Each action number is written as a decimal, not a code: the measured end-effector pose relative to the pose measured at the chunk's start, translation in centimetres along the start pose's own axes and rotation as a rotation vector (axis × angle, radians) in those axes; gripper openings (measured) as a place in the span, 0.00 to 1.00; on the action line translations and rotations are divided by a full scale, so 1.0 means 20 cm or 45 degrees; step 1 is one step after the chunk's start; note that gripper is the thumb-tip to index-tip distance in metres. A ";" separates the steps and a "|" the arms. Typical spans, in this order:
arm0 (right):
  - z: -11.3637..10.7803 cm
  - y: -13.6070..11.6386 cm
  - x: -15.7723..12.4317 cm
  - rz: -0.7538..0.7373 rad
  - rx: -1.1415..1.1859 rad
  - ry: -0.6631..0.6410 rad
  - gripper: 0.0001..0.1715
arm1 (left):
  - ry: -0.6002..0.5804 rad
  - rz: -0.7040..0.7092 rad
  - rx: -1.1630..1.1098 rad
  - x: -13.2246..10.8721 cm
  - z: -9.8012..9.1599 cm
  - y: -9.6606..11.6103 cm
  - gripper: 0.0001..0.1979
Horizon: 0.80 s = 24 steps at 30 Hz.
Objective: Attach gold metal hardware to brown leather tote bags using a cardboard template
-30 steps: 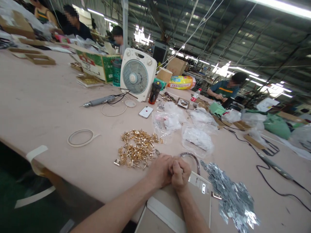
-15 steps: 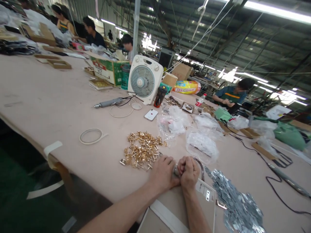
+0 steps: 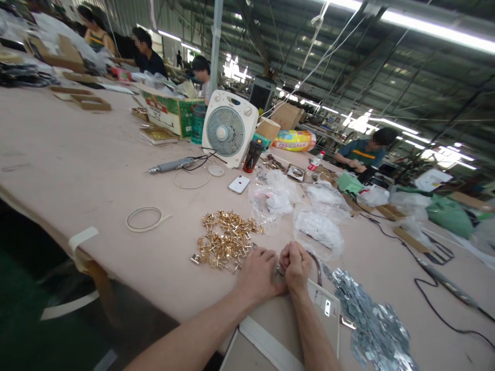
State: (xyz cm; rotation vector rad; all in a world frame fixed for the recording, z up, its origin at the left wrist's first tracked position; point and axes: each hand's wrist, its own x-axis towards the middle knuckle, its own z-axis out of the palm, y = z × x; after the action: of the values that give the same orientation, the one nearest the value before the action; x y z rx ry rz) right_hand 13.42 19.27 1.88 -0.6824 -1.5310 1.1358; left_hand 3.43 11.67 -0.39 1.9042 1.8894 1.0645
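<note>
My left hand (image 3: 258, 273) rests at the far edge of a flat beige board (image 3: 288, 322), its fingers curled. Close against it, my right hand (image 3: 296, 267) is closed like a fist, the fingers pinched together. A small shiny metal bit shows between the hands; most of it is hidden, so I cannot tell its kind. Just beyond my left hand lies a heap of gold-coloured metal fittings (image 3: 226, 239). To the right of the board spreads a pile of thin silver metal plates (image 3: 373, 317). One small silver piece (image 3: 327, 307) lies on the board's right side.
A roll of tape (image 3: 144, 219) lies left of the gold heap. Farther back are a phone (image 3: 238, 184), a white box fan (image 3: 230, 129), a grey handheld tool (image 3: 172, 165) and plastic bags (image 3: 319, 229). Another corded tool (image 3: 448, 283) lies at right. Several people sit around the table.
My right hand has shifted slightly up and left, still closed. My left hand stays nearly in place. The view has turned a little.
</note>
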 end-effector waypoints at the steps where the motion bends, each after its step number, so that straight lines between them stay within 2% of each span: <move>1: 0.00 0.00 0.00 -0.001 0.027 0.005 0.28 | -0.003 0.002 0.004 0.00 0.00 0.00 0.23; 5: 0.00 -0.06 -0.01 -0.155 0.217 0.046 0.26 | -0.010 -0.005 0.020 0.00 0.01 -0.01 0.28; 7: 0.01 -0.07 -0.01 -0.177 0.153 0.010 0.26 | -0.003 -0.010 0.013 0.00 0.02 -0.02 0.25; 10: 0.02 -0.02 -0.01 -0.033 -0.088 -0.074 0.28 | -0.009 0.020 -0.036 0.01 0.01 0.00 0.22; 12: 0.00 0.02 -0.01 0.060 -0.113 -0.063 0.28 | -0.003 0.041 -0.070 0.02 0.00 0.01 0.22; 18: -0.09 0.06 -0.01 0.139 0.275 0.158 0.28 | -0.038 0.148 0.034 0.08 0.05 0.00 0.22; 21: -0.15 0.02 -0.05 0.125 0.322 0.268 0.28 | -0.026 0.188 0.102 0.10 0.08 0.00 0.23; 24: -0.24 -0.06 -0.14 0.034 0.368 0.497 0.28 | -0.029 0.205 0.123 0.08 0.10 -0.02 0.28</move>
State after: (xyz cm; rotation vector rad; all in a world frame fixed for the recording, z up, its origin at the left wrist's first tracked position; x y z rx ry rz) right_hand 18.83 17.80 1.83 -0.6801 -1.0093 1.1375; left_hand 4.29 13.92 -1.46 2.1439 1.8323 1.0083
